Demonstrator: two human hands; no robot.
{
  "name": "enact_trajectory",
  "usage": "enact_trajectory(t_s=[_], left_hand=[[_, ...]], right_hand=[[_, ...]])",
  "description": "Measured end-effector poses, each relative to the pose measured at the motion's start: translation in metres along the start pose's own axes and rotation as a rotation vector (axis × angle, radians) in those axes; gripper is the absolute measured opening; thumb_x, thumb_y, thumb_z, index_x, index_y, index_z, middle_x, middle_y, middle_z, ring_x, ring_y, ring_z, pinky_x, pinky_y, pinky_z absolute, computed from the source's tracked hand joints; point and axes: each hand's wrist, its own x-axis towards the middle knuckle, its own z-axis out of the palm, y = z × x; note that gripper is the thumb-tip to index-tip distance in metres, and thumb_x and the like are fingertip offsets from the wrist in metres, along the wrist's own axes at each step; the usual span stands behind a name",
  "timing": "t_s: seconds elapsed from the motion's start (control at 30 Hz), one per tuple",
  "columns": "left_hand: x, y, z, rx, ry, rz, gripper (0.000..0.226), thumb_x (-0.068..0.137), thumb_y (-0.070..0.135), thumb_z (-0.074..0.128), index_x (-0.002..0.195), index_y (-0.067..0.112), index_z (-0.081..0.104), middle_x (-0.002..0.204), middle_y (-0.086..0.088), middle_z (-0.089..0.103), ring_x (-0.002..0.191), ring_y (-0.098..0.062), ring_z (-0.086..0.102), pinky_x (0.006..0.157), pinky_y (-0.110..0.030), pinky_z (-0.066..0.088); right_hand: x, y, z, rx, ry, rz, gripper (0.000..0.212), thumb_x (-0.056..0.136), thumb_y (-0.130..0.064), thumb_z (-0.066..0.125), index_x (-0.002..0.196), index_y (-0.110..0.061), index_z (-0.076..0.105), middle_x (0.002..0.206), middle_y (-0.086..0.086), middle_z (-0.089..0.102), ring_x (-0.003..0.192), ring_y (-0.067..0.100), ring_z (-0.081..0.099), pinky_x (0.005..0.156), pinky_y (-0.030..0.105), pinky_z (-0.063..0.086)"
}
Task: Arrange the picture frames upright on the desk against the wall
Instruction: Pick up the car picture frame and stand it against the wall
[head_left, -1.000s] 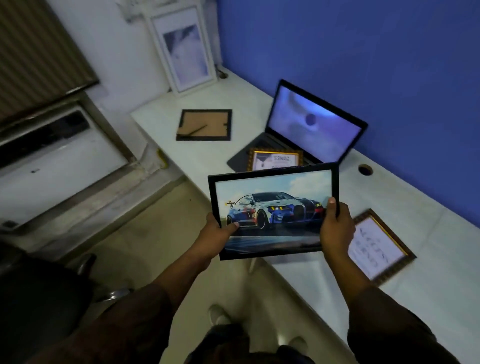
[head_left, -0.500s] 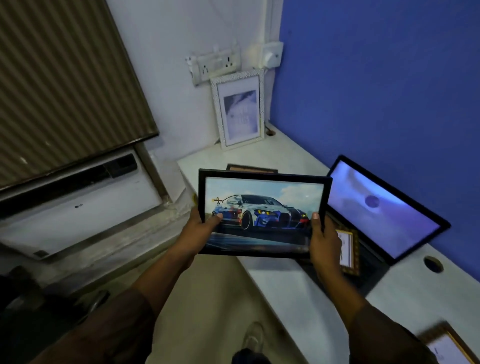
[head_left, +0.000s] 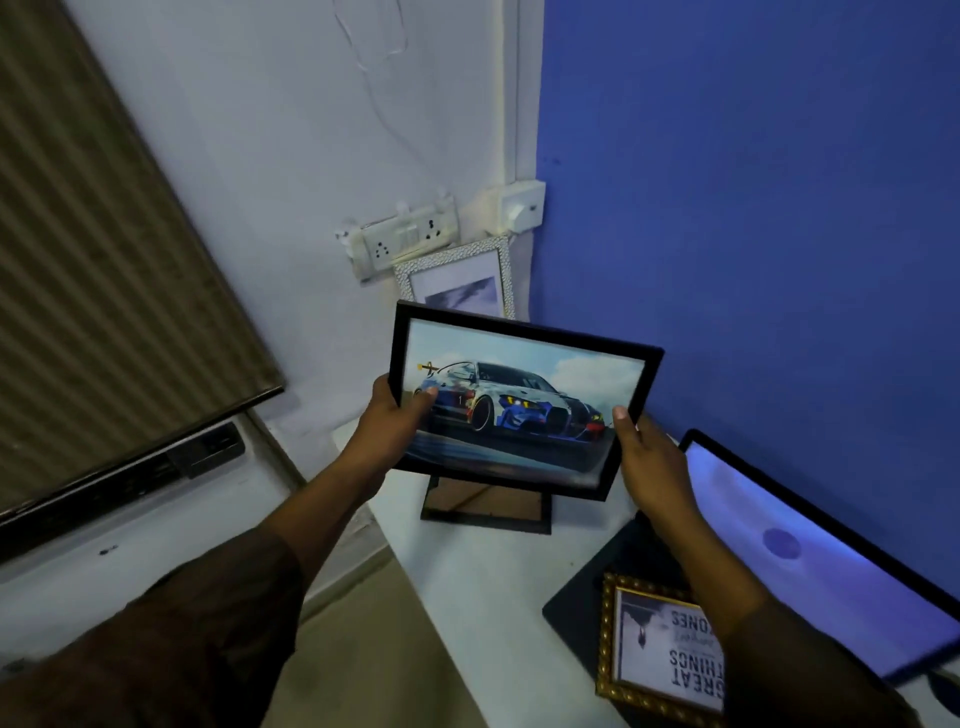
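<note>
Your white desk (head_left: 483, 597) runs along the blue wall (head_left: 753, 208). On it, right of the car frame (head_left: 524, 402), sits the open laptop (head_left: 810, 571). You hold the car frame in the air above the desk, tilted, picture toward you. Just behind it a silver frame (head_left: 457, 275) leans on the white wall; below it a black frame (head_left: 485, 506) lies flat. A gold frame (head_left: 657, 649) rests on the laptop. Your left hand (head_left: 395, 421) and right hand (head_left: 647, 457) clasp the car frame's side edges.
</note>
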Motion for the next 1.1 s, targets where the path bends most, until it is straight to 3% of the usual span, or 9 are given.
enact_trajectory(t_s=[0.13, 0.23, 0.37, 0.5, 0.63, 0.8, 0.9, 1.0, 1.1], left_hand=[[0.058, 0.011, 0.031, 0.038, -0.043, 0.045, 0.057, 0.097, 0.041, 0.061, 0.144, 0.022, 0.036, 0.136, 0.004, 0.055, 0.121, -0.019, 0.055, 0.102, -0.039, 0.047], [0.105, 0.014, 0.052, 0.082, -0.111, 0.064, 0.056, 0.098, 0.038, 0.061, 0.145, 0.02, 0.036, 0.133, 0.005, 0.056, 0.12, -0.018, 0.055, 0.104, -0.037, 0.045], [0.183, 0.007, 0.08, 0.196, -0.244, 0.081, 0.066, 0.087, 0.055, 0.063, 0.14, 0.022, 0.041, 0.135, 0.002, 0.061, 0.12, -0.021, 0.06, 0.106, -0.045, 0.049], [0.261, 0.0, 0.111, 0.299, -0.367, 0.045, 0.053, 0.091, 0.034, 0.066, 0.135, 0.013, 0.045, 0.122, -0.003, 0.063, 0.109, -0.023, 0.061, 0.095, -0.036, 0.05], [0.312, -0.014, 0.138, 0.38, -0.492, 0.009, 0.036, 0.089, 0.021, 0.069, 0.112, -0.004, 0.057, 0.093, -0.011, 0.062, 0.091, -0.026, 0.061, 0.078, -0.028, 0.046], [0.348, -0.021, 0.181, 0.476, -0.631, 0.021, 0.027, 0.092, 0.011, 0.066, 0.114, 0.002, 0.053, 0.092, -0.012, 0.059, 0.076, -0.019, 0.06, 0.062, -0.016, 0.049], [0.356, -0.02, 0.207, 0.461, -0.736, -0.027, 0.044, 0.091, 0.02, 0.069, 0.127, 0.007, 0.048, 0.104, -0.009, 0.058, 0.088, -0.022, 0.059, 0.08, -0.029, 0.045], [0.377, -0.044, 0.231, 0.479, -0.803, -0.053, 0.078, 0.07, 0.052, 0.07, 0.138, 0.02, 0.048, 0.124, -0.004, 0.065, 0.11, -0.025, 0.062, 0.101, -0.043, 0.051], [0.387, -0.06, 0.247, 0.472, -0.861, -0.086, 0.088, 0.069, 0.056, 0.068, 0.145, 0.022, 0.041, 0.136, -0.002, 0.059, 0.121, -0.026, 0.058, 0.108, -0.045, 0.047]], right_hand=[[0.042, -0.01, -0.012, 0.039, 0.1, 0.043, 0.059, 0.104, -0.052, 0.037, 0.155, -0.021, 0.034, 0.155, 0.005, 0.045, 0.142, 0.03, 0.042, 0.1, 0.027, 0.031], [0.073, -0.013, -0.02, 0.017, 0.152, 0.133, 0.068, 0.101, -0.061, 0.035, 0.155, -0.02, 0.029, 0.156, 0.01, 0.043, 0.14, 0.032, 0.043, 0.101, 0.032, 0.034], [0.12, -0.007, -0.028, -0.059, 0.217, 0.239, 0.072, 0.098, -0.066, 0.033, 0.151, -0.018, 0.034, 0.148, 0.015, 0.05, 0.132, 0.033, 0.05, 0.093, 0.032, 0.037], [0.158, 0.001, -0.031, -0.145, 0.239, 0.344, 0.072, 0.094, -0.072, 0.033, 0.141, -0.019, 0.045, 0.132, 0.015, 0.061, 0.119, 0.033, 0.058, 0.089, 0.036, 0.043], [0.176, 0.007, -0.031, -0.259, 0.177, 0.467, 0.068, 0.095, -0.065, 0.044, 0.139, -0.012, 0.049, 0.134, 0.015, 0.062, 0.121, 0.034, 0.057, 0.086, 0.035, 0.044], [0.185, 0.013, -0.038, -0.286, 0.192, 0.545, 0.052, 0.096, -0.051, 0.058, 0.128, -0.011, 0.064, 0.131, 0.013, 0.067, 0.117, 0.032, 0.061, 0.083, 0.029, 0.042], [0.189, 0.019, -0.048, -0.316, 0.215, 0.587, 0.05, 0.095, -0.054, 0.058, 0.122, -0.014, 0.07, 0.125, 0.012, 0.071, 0.107, 0.029, 0.063, 0.079, 0.029, 0.043], [0.194, 0.031, -0.057, -0.345, 0.215, 0.629, 0.049, 0.097, -0.051, 0.055, 0.125, -0.014, 0.07, 0.126, 0.014, 0.07, 0.111, 0.032, 0.063, 0.08, 0.029, 0.041], [0.2, 0.043, -0.063, -0.36, 0.188, 0.672, 0.05, 0.098, -0.05, 0.055, 0.126, -0.012, 0.07, 0.129, 0.013, 0.069, 0.112, 0.032, 0.064, 0.08, 0.029, 0.042]])
